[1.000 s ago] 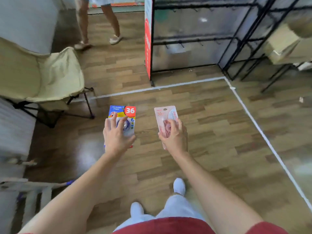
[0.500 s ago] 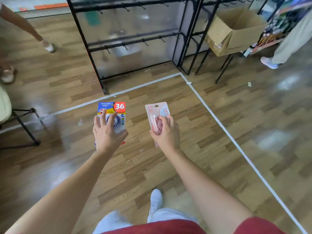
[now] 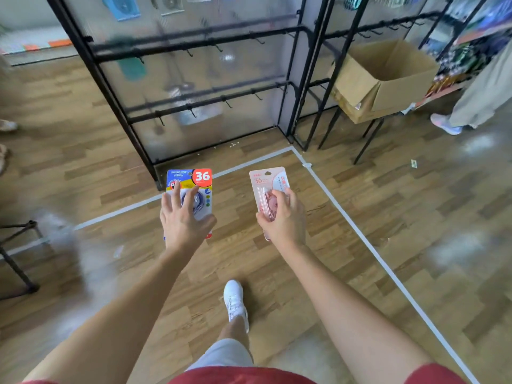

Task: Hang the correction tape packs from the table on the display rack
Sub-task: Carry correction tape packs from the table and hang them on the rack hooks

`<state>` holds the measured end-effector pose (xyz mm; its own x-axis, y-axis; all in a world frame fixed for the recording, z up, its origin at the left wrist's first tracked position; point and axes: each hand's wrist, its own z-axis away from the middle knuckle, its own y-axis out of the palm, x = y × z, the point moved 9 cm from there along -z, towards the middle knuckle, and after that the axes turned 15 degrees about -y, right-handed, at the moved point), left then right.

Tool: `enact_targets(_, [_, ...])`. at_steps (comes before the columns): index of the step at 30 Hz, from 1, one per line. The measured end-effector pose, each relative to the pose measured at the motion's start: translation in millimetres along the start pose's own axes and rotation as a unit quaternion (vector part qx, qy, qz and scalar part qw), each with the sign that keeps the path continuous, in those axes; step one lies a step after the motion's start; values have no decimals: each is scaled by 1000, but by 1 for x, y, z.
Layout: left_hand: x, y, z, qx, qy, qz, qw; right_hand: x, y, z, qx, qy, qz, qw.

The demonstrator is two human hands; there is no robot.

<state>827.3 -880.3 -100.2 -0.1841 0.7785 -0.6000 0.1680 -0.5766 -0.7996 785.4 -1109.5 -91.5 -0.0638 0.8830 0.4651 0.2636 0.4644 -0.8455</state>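
Red top (image 3: 243,376), seemingly grey shorts (image 3: 221,354), white sneaker (image 3: 235,300)

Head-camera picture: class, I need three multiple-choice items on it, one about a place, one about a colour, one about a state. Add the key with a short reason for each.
1. Relative to the display rack, the cardboard box sits:
A. to its left, on the floor
B. to its right, on a black stand
C. hung on one of its hooks

2. The tape pack in the right hand is:
A. pink
B. green
C. black

3. The left hand is:
A. open and empty
B. resting on the rack
C. gripping the blue pack

Key:
1 B, the box rests on thin black legs right of the rack.
2 A, its card and the tape inside are pale pink.
3 C, fingers spread over the pack's front and it is held above the floor.
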Motion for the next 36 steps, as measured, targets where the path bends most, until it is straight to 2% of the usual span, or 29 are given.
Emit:
enact_targets(10, [-82, 11, -183, -54, 3, 20, 998, -22, 2, -196, -65, -33, -20, 997])
enact_targets(14, [-129, 17, -240, -82, 27, 21, 996, -36, 1, -261, -66, -59, -20, 996])
enact_targets(24, [-224, 78, -337, -130, 0, 27, 991, -112, -21, -420, -80, -131, -28, 988])
enact_targets(30, [-299, 102, -380, -161, 23, 44, 986, -157, -39, -494, -73, -144, -30, 986])
enact_targets(36, [-358, 112, -437, -176, 37, 61, 982, -183, -38, -548, -99, -161, -46, 981])
